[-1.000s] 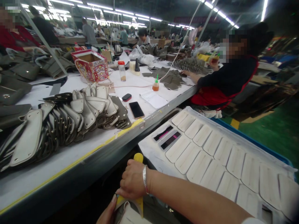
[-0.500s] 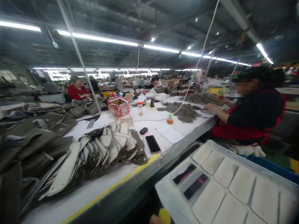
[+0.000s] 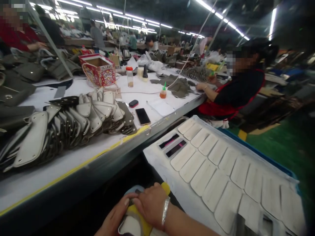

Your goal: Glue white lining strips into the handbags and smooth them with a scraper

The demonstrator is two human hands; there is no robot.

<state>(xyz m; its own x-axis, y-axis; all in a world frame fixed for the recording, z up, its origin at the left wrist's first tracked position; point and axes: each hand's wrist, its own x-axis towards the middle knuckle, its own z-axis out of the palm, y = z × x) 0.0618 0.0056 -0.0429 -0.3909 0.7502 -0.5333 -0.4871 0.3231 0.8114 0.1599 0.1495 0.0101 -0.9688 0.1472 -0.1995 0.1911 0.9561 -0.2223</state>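
Note:
Low in the head view, my left hand (image 3: pixel 115 213) and my right hand (image 3: pixel 152 204) meet, fingers closed around a small dark item too hidden to identify. A silver bracelet (image 3: pixel 165 213) circles my right wrist. A yellow and white thing (image 3: pixel 143 223) shows just below my hands, and a round yellow object (image 3: pixel 165 188) sits beside my right fingers. To the right, pale rounded panels (image 3: pixel 223 191) lie in rows on a white board (image 3: pixel 157 173). Up and left, a fanned pile of white-faced pieces with metal studs (image 3: pixel 31 142) rests on the white table (image 3: pixel 81 164).
On the table are a phone (image 3: pixel 142 116), a small black and red case (image 3: pixel 133 103), a red patterned box (image 3: pixel 99 70), a clear jar (image 3: pixel 130 78) and a green-tipped bottle (image 3: pixel 163 91). A co-worker in a red apron (image 3: pixel 221 106) is at its far right side.
The view has tilted down and turned right. Both my hands now show together at the bottom, where only a fingertip beside the yellow object showed before. More of the panel board is visible.

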